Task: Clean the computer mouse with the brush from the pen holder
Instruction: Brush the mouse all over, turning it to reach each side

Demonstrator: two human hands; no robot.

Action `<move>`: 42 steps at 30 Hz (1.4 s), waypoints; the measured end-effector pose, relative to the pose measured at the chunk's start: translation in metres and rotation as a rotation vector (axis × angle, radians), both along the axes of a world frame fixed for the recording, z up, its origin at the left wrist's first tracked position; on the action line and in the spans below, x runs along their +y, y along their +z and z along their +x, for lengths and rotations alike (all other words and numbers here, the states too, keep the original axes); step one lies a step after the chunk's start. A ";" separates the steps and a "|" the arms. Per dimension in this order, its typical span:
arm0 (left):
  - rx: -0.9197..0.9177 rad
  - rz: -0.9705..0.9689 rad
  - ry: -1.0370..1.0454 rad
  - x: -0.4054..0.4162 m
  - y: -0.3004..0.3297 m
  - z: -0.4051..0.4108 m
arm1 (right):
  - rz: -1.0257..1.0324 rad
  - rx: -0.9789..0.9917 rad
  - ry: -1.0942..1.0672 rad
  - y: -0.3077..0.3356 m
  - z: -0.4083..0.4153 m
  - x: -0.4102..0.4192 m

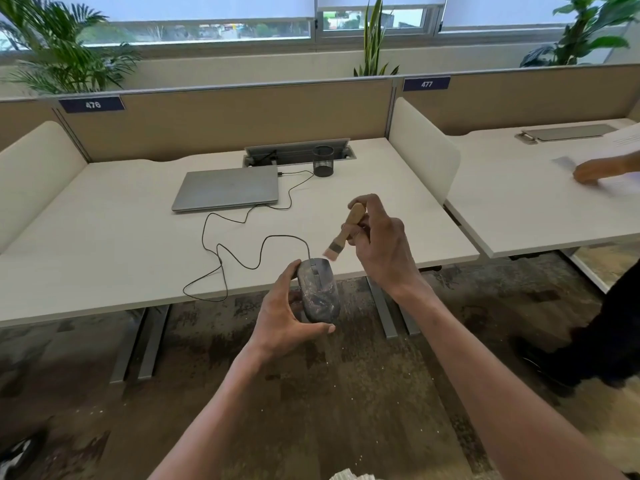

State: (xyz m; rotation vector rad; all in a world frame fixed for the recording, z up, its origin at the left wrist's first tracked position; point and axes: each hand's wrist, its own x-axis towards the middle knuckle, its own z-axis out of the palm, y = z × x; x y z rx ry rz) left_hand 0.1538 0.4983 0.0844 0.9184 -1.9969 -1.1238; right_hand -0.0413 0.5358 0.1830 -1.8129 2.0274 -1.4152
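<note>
A dark, dusty computer mouse (318,292) is lifted off the desk, in front of its near edge. My left hand (284,320) grips it from the left and below, thumb under its rear end. Its black cable (242,251) runs back over the desk to the laptop. My right hand (377,244) holds a small wooden-handled brush (346,233) by the handle. The pale bristles point down-left and hang just above the mouse's front right, a small gap apart. The black mesh pen holder (323,161) stands at the back of the desk.
A closed grey laptop (227,187) lies on the white desk (104,244) in front of an open cable tray (298,152). White side dividers and a tan back partition bound the desk. Another person's hand (588,172) rests on papers at the right-hand desk.
</note>
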 end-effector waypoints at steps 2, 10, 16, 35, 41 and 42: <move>0.010 0.009 -0.001 -0.002 0.003 0.000 | 0.002 -0.010 0.048 -0.005 0.000 -0.002; 0.004 0.038 0.010 -0.017 -0.001 0.001 | 0.040 -0.093 0.085 -0.002 -0.015 0.001; 0.004 0.034 -0.001 -0.022 0.001 -0.008 | -0.018 -0.124 0.098 0.004 -0.012 -0.002; -0.045 -0.011 0.022 -0.028 -0.001 -0.009 | 0.038 0.111 0.225 0.006 -0.002 0.011; -0.026 0.025 0.023 -0.028 0.002 -0.012 | 0.032 0.182 0.267 0.010 0.008 0.011; -0.025 0.027 0.026 -0.029 0.002 -0.011 | 0.051 0.187 0.282 0.009 0.008 0.013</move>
